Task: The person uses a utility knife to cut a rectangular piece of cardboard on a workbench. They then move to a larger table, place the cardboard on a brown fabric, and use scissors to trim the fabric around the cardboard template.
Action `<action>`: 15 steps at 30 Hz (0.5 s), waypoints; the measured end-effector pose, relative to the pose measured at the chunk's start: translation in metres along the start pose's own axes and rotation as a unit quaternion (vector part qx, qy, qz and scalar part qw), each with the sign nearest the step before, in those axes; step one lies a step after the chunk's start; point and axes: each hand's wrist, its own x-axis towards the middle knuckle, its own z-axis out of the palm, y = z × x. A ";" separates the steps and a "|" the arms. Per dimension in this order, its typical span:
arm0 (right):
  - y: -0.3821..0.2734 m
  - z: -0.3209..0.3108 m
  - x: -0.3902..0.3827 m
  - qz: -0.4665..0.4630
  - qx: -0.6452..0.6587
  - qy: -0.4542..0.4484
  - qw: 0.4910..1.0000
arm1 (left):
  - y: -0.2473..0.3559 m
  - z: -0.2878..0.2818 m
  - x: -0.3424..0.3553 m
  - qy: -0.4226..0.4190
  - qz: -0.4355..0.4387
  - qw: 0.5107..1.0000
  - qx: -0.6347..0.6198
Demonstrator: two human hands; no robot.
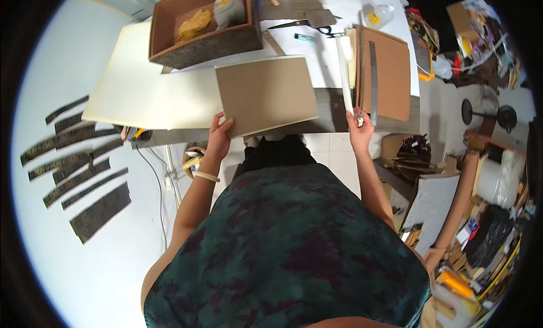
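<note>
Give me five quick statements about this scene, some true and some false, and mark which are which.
1. The left hand holds the board near one corner. True.
2. The right hand holds nothing. False: it grips the near end of the white strip.
3. A crumpled yellow thing lies inside the box. True.
4. The grey strip lies inside the box. False: it lies on the brown panel, to the right of the white strip.
5. The bracelet is on the right wrist. False: it is on the left wrist.
</note>
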 end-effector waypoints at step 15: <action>-0.089 0.182 -0.104 0.061 -0.011 -0.496 0.866 | -0.034 -0.068 -0.090 0.122 0.070 0.975 -0.170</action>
